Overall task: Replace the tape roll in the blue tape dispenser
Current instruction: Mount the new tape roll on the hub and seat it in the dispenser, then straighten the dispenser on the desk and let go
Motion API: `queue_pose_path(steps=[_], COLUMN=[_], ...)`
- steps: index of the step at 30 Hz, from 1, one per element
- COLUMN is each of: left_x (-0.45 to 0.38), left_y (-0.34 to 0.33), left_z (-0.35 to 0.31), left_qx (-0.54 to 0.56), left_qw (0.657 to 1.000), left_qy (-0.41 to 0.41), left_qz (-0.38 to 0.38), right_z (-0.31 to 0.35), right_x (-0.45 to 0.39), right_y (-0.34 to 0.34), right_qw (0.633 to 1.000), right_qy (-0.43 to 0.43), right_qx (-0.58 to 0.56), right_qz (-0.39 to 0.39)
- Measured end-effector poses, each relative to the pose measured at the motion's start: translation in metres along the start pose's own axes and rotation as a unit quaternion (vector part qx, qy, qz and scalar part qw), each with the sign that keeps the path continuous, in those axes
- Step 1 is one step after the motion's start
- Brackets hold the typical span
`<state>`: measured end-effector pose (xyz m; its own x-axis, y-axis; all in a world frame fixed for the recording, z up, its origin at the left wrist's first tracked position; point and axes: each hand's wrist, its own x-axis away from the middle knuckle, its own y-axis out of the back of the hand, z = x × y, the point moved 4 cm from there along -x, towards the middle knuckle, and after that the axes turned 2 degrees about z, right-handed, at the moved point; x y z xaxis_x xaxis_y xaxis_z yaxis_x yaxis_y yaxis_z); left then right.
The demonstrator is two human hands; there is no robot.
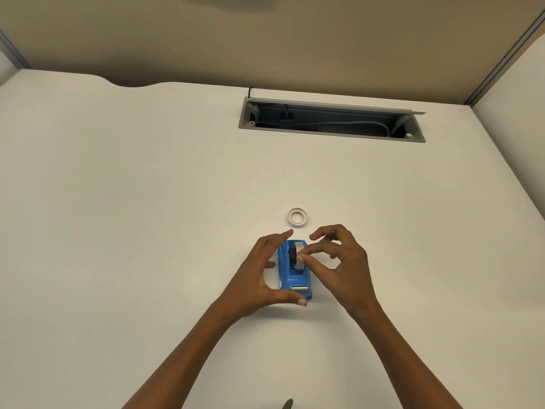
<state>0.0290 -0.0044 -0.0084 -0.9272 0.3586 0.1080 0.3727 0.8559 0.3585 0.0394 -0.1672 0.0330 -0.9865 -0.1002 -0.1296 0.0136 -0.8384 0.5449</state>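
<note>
The small blue plastic tape dispenser point(295, 271) stands on the wide white desk point(147, 202); the left hand point(259, 278) is at its left, the right hand point(339, 261) at its right; a white flat tape ring point(297, 217) lies just behind it; the long grey metal cable tray point(330, 119) is sunk in the desk far behind.

A broad white desk point(147, 202) fills most of the view, its surface matte and evenly lit, with soft shadows pooling toward the near edge. Far beyond the hands and a little to their right, a grey-framed cable hatch point(331, 119) is let into the desktop with its lid point(339, 107) raised; inside its dark trough lie a pale cable point(354, 124) and a black plug point(286, 118). Behind the desk stands a tan partition wall point(265, 39), dimmer than the desk. The desk's back edge to the far left of the hands curves in a shallow wave. Grey metal posts point(507, 48) frame the partition at both upper corners, and a white side panel point(525, 98) rises at the far right.
</note>
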Motion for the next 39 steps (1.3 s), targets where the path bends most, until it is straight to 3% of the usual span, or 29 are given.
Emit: queue_pose_path(steps=[4, 17, 39], left_x=[0.002, 0.001, 0.001], left_y=[-0.001, 0.000, -0.002], left_z=[0.006, 0.010, 0.011], left_qx=[-0.057, -0.088, -0.086], left_qw=[0.998, 0.996, 0.996], left_qy=[-0.012, -0.036, -0.035], left_qz=[0.031, -0.003, -0.010], right_z=[0.003, 0.002, -0.007], right_x=[0.007, 0.038, 0.064], right_y=[0.000, -0.007, -0.014], right_qw=[1.000, 0.995, 0.997], right_qy=[0.020, 0.057, 0.039], right_qx=[0.013, 0.031, 0.043], right_qz=[-0.021, -0.077, -0.058])
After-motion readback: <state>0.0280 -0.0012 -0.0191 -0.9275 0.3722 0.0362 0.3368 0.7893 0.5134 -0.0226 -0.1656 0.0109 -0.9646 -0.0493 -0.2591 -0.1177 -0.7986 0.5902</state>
